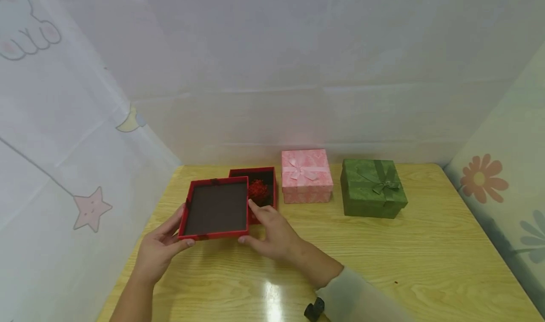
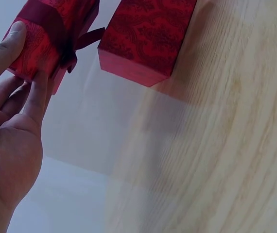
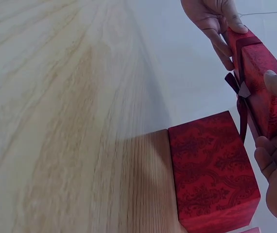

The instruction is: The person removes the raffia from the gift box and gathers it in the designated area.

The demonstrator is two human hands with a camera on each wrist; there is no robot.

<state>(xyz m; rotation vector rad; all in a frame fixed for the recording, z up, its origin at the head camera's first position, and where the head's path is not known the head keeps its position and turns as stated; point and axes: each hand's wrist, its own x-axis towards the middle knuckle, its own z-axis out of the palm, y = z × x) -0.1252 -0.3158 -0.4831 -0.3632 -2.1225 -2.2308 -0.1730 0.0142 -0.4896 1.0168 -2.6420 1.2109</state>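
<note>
A red box lid (image 1: 217, 209) is held up off the table, its dark inside facing the head camera. My left hand (image 1: 156, 253) grips its left side, thumb at the near corner. At the right side my right hand (image 1: 274, 232) holds it between thumb and fingers. A dark red ribbon with a bow (image 3: 244, 92) hangs from its outer face in the right wrist view. Behind and partly covered by the lid stands the red patterned box base (image 3: 214, 170), open on the table, with red shredded filler (image 1: 258, 192) inside.
A pink gift box (image 1: 306, 178) with a bow stands right of the red base. Farther right is a green gift box (image 1: 374, 189), also ribboned. The wooden table (image 1: 340, 246) meets a pale cloth backdrop (image 1: 255, 100) behind and at both sides.
</note>
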